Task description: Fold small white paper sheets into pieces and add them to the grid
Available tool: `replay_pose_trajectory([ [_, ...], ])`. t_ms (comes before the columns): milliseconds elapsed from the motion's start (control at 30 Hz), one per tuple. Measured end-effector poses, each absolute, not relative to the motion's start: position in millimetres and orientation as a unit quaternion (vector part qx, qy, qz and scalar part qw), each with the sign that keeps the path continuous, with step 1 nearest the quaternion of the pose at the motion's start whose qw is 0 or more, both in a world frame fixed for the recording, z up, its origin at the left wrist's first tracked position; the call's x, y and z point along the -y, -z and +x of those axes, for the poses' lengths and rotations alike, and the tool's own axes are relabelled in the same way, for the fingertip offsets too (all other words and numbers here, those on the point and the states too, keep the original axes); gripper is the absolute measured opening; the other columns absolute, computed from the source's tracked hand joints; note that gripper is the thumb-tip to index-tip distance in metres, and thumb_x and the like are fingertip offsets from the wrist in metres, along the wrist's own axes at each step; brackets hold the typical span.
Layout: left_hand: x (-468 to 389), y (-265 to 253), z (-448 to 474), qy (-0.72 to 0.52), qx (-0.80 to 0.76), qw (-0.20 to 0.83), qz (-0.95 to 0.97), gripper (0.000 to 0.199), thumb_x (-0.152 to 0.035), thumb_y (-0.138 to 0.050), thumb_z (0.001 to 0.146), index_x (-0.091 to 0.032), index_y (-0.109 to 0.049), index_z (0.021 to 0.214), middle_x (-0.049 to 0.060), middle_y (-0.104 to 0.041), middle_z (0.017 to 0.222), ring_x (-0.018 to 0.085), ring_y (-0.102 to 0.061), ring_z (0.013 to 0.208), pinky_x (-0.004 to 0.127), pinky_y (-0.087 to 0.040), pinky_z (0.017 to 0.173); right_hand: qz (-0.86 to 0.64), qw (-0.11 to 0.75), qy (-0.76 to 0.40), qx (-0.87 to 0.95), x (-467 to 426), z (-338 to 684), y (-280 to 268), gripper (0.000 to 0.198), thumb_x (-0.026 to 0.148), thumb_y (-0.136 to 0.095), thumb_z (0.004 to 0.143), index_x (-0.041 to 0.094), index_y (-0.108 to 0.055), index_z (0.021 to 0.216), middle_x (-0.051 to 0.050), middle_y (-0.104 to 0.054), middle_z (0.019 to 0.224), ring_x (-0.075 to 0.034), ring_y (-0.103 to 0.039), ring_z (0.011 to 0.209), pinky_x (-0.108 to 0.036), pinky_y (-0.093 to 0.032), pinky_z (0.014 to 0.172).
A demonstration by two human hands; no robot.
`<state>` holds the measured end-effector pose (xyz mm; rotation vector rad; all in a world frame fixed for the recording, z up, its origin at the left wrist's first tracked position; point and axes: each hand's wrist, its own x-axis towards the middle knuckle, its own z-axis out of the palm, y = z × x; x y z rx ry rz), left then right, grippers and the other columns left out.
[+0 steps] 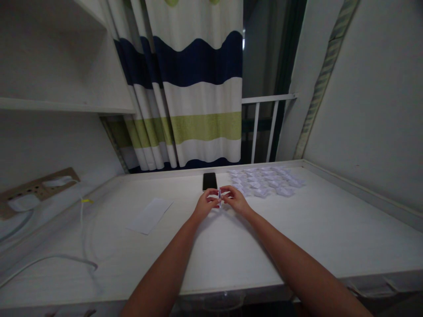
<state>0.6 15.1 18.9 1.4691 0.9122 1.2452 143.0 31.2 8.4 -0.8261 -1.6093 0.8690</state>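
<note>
Head: handheld paper (220,193), probably, half-hidden.

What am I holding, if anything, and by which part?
A small white piece, apparently paper, by its two sides: left hand on one, right hand on the other. The exact grip is unclear.

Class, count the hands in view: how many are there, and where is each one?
2. The left hand and right hand hold a small paper piece between them, one on each side, nearer the camera than the black phone. No other hand shows.
</note>
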Motion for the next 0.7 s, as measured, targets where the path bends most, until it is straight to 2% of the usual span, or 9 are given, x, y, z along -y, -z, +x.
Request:
replay_pose_trajectory([
  [233,-14.2,-20.2,-2.8,-0.528,-0.378,0.487,0.584,0.036,-0.024,-0.063,0.059,-0.018,-0.052,0.092,0.005,-0.053,0.096,0.014,-0.056,0.073,0.026,-0.050,0.058,-0.356,0.528,-0.360,0.682,-28.8,142.9,-12.0,0.022,0.017,-0.051,0.065,0.018,-0.058,0.087,-0.003,-0.061,0.086,-0.011,-0.054,0.063,-0.023,-0.045,0.054],
  [433,-16.3,-19.8,-4.3,-0.548,-0.379,0.492,0.561,0.034,-0.023,-0.063,0.057,-0.018,-0.055,0.089,0.005,-0.056,0.095,0.017,-0.057,0.078,0.028,-0.049,0.061,-0.355,0.518,-0.348,0.696,-31.0,144.3,-10.4,0.022,0.019,-0.050,0.069,0.019,-0.062,0.087,-0.004,-0.062,0.091,-0.012,-0.055,0.065,-0.024,-0.046,0.056],
  [600,-19.4,-16.3,-6.0,-0.553,-0.368,0.514,0.543,0.028,-0.022,-0.064,0.055,-0.015,-0.058,0.081,0.005,-0.060,0.088,0.017,-0.057,0.077,0.030,-0.048,0.067,-0.336,0.524,-0.323,0.713,-31.0,146.0,-9.9,0.021,0.020,-0.049,0.071,0.020,-0.064,0.086,-0.005,-0.062,0.091,-0.014,-0.056,0.076,-0.025,-0.046,0.059],
  [700,-21.1,-15.5,-7.3,-0.558,-0.362,0.518,0.537,0.025,-0.023,-0.063,0.056,-0.014,-0.060,0.079,0.007,-0.060,0.093,0.017,-0.057,0.081,0.030,-0.047,0.070,-0.317,0.529,-0.313,0.722,-29.1,146.3,-12.6,0.021,0.019,-0.048,0.072,0.021,-0.066,0.082,-0.006,-0.060,0.093,-0.016,-0.055,0.084,-0.024,-0.046,0.058],
])
